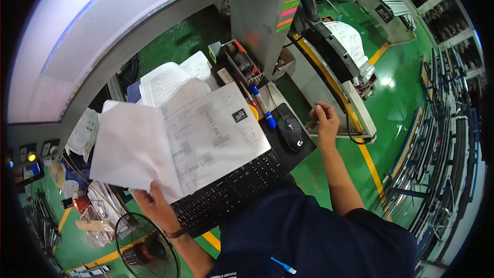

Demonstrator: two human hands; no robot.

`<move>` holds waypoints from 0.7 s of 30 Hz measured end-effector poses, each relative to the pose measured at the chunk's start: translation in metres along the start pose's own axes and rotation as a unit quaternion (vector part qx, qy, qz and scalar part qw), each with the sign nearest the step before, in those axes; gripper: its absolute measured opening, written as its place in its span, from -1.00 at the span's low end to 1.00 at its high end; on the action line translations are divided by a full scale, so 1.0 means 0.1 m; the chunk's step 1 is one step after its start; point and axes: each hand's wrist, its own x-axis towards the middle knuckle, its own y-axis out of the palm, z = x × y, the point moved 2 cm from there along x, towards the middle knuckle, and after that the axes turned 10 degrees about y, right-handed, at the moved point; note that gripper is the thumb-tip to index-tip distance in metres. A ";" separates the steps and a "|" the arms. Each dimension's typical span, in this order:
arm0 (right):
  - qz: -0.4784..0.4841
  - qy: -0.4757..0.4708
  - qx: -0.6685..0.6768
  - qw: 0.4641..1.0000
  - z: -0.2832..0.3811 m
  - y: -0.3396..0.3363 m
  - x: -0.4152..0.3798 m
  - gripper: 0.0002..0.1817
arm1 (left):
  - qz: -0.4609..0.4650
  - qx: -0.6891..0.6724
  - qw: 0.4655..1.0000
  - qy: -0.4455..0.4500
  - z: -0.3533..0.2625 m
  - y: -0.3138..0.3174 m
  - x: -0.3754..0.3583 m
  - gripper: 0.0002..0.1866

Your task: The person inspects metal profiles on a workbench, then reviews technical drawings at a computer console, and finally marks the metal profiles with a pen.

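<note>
My left hand [157,208] grips the lower edge of a turned-up paper sheet [128,144], thumb on top and the other fingers partly hidden under it. Beside this sheet lies a printed drawing sheet [221,134] with small diagrams and a black square code. Both papers rest over part of a black keyboard [226,190]. My right hand [325,121] hangs in the air to the right of the black mouse [290,133], its fingers loosely bent and nothing visible in them. A blue marker [263,107] lies between the drawing and the mouse.
A large screen [87,31] stands at upper left. More papers [167,82] and a pen holder [242,64] sit behind the drawing. Below left is a fan [146,247]. A yellow-edged machine part [329,80] is beyond my right hand; racks of long profiles [442,149] line the right.
</note>
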 end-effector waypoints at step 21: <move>0.197 -0.152 -0.514 0.821 0.94 1.36 -0.27 -0.39 | -0.062 -0.088 0.948 -0.301 0.12 -0.84 -0.05 -0.40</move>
